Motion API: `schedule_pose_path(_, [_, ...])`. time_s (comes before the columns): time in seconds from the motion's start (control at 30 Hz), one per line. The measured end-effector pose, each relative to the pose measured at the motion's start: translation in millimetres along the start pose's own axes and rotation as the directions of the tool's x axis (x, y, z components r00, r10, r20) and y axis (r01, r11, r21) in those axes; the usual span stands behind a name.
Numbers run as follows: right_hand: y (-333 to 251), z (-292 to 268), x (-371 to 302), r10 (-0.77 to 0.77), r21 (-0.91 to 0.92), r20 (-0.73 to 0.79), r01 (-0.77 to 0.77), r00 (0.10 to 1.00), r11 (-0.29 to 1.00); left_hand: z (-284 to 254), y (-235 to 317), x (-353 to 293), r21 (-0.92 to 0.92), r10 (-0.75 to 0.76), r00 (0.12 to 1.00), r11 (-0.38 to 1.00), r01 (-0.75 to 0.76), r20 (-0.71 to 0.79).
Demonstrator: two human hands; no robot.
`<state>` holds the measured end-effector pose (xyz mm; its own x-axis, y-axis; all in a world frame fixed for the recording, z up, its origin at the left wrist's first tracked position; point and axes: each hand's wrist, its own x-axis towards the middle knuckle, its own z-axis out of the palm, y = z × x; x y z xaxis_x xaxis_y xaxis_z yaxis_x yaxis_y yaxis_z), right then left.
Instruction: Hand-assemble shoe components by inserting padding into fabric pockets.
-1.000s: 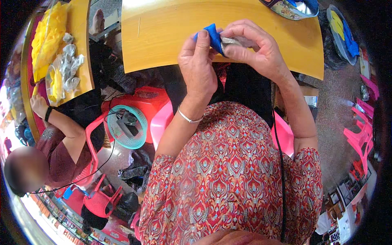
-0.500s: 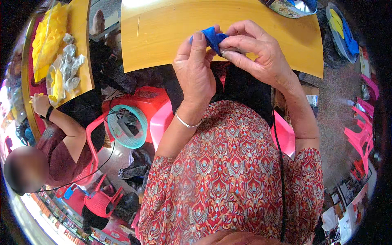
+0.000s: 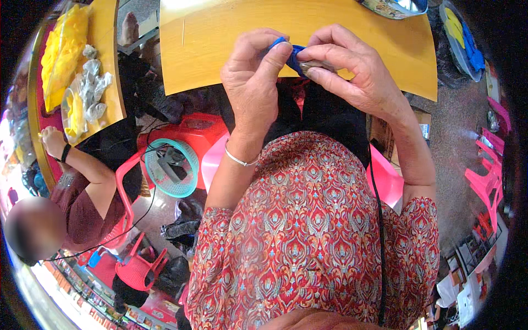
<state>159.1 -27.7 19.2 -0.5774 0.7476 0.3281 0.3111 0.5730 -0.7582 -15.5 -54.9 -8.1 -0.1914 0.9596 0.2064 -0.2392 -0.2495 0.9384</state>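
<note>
My left hand [image 3: 250, 77] pinches a small piece of blue cloth [image 3: 295, 59] between thumb and fingers, above the near edge of the yellow wooden table [image 3: 220, 55]. From the other side my right hand [image 3: 360, 74] grips the same cloth with thumb and forefinger. A small greyish thing [image 3: 322, 65] pokes out between the right thumb and fingers, against the cloth; its kind I cannot make out. Much of the cloth is hidden behind my fingers.
A thin stick [image 3: 183, 33] lies on the table. Right stand a patterned tin [image 3: 396, 7] and a tub [image 3: 459, 44] with yellow and blue cloth. Left, a bag of yellow cloth [image 3: 66, 55] and small clear bags [image 3: 94, 82] lie near a co-worker's hand [image 3: 53, 142]. Below is a turquoise basket [image 3: 192, 181].
My left hand has shifted left, its fingers now bent over the cloth. Less blue cloth shows between the hands. More of the greyish thing shows in my right hand.
</note>
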Motion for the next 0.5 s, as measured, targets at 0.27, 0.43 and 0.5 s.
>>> schedule_pose_path(0.27, [-16,-11,11,-0.014,0.019,0.13,0.012,0.991,1.0,4,-3,-2,-0.43,-0.178,0.979,0.895,0.121,-0.096])
schedule_pose_path(0.43, [-16,-6,10,-0.067,-0.078,0.046,0.071,0.997,0.994,7,-2,-3,-0.407,-0.007,1.0,0.913,0.006,-0.001])
schedule_pose_path(0.5, [-22,-8,7,-0.037,-0.017,0.039,0.038,0.999,0.999,6,1,-4,-0.375,0.048,0.999,0.926,-0.039,0.016])
